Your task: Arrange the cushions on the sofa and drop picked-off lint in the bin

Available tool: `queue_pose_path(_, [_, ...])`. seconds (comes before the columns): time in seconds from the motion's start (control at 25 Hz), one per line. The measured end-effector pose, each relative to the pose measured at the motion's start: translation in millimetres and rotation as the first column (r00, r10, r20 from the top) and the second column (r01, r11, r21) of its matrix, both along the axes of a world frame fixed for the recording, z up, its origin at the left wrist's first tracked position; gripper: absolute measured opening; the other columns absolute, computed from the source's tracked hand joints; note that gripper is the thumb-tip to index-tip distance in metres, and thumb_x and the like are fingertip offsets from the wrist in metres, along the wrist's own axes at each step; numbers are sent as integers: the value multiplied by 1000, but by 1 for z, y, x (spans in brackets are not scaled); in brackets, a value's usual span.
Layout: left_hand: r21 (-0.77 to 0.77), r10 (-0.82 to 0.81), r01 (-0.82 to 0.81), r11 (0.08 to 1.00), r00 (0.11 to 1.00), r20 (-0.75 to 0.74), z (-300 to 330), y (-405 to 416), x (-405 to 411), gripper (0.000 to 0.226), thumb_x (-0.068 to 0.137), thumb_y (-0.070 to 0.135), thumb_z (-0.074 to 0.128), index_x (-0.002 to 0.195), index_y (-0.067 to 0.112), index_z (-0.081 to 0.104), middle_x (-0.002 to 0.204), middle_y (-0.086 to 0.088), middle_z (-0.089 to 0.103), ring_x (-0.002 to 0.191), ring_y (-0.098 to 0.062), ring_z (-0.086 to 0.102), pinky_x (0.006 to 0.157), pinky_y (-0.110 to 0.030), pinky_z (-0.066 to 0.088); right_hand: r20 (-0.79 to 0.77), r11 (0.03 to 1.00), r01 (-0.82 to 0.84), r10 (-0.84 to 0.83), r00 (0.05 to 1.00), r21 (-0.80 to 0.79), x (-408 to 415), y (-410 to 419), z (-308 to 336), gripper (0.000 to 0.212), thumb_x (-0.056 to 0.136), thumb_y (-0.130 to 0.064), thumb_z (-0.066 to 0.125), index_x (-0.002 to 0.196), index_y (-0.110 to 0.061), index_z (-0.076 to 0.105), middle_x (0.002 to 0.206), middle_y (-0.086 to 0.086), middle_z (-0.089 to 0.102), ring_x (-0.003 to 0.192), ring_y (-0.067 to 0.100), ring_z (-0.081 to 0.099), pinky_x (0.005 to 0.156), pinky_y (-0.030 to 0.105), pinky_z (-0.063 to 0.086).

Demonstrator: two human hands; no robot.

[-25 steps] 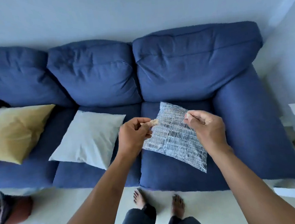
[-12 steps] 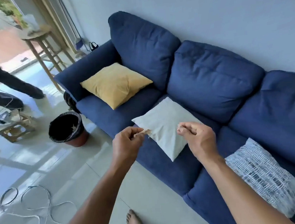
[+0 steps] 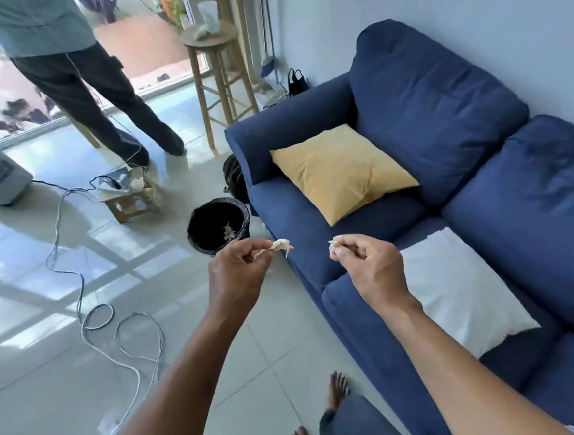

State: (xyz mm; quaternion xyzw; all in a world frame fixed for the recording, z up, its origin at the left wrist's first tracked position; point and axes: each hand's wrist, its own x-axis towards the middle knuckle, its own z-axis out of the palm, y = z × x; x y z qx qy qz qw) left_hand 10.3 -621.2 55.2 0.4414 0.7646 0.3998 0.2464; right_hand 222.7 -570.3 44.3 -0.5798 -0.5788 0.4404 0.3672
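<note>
My left hand pinches a pale wispy tuft of lint and my right hand pinches a smaller white fleck, both held over the floor just short of the round black-lined bin by the blue fabric sofa's front corner. I should carry both grips right over the bin's mouth and low before letting go, since lint this light will likely drift.

A wooden stool stands near loose cables across the tiled floor.

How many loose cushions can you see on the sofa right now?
2: a yellow cushion at the far end near the armrest, and a white cushion on the middle seat. More may lie out of frame.
</note>
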Motion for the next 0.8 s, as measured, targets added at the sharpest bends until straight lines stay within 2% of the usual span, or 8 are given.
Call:
queue_pose_path(0.08, [-8, 53, -52, 999, 998, 38, -8, 16, -24, 6, 85, 25, 78, 83, 30, 80, 57, 7, 62, 50, 0, 53, 52, -11, 38, 10, 1000, -32, 31, 999, 2, -24, 28, -12, 13, 89, -15, 72, 100, -16, 78, 88, -7, 78, 88, 7, 74, 87, 36, 60])
queue_pose_path(0.2, [-55, 119, -118, 991, 993, 19, -27, 53, -68, 10, 86, 23, 77, 78, 30, 78, 60, 0, 64, 50, -4, 47, 52, -15, 38, 11, 997, -77, 77, 997, -21, -72, 85, -36, 12, 89, -15, 71, 98, -18, 78, 85, -7, 78, 87, 7, 74, 87, 36, 60])
queue_pose_path(0.32, [-148, 207, -202, 968, 978, 17, -41, 96, -115, 18, 85, 25, 78, 70, 35, 73, 63, -1, 69, 59, -16, 64, 64, -30, 53, 12, 988, -144, 145, 989, -50, -128, 145, -50, 10, 88, -14, 70, 94, -17, 78, 82, -6, 78, 84, 8, 74, 85, 32, 60])
queue_pose_path(0.4, [-203, 252, -243, 949, 968, 17, -48, 121, -142, 17, 85, 28, 78, 70, 32, 72, 64, 4, 73, 66, -15, 71, 70, -37, 59, 54, 981, -179, 182, 982, -69, -158, 175, -55, 9, 88, -15, 70, 93, -17, 78, 81, -6, 77, 84, 9, 74, 81, 28, 59])
queue_pose_path(0.6, [-229, 334, -325, 917, 942, 0, -66, 197, -206, 18, 88, 36, 73, 73, 26, 71, 66, 4, 73, 71, -18, 72, 74, -39, 58, 164, 952, -293, 304, 938, -87, -230, 260, -73, 9, 85, -24, 71, 91, -21, 78, 80, -9, 77, 80, 8, 73, 78, 36, 59])
queue_pose_path(0.8, [-258, 333, -304, 917, 940, 75, -95, 254, -269, 14, 88, 31, 73, 76, 27, 68, 68, 7, 73, 69, -14, 73, 77, -40, 60, 209, 956, -256, 282, 936, -145, -299, 310, -98, 8, 85, -27, 72, 87, -21, 77, 74, -6, 76, 76, 9, 73, 79, 35, 59])
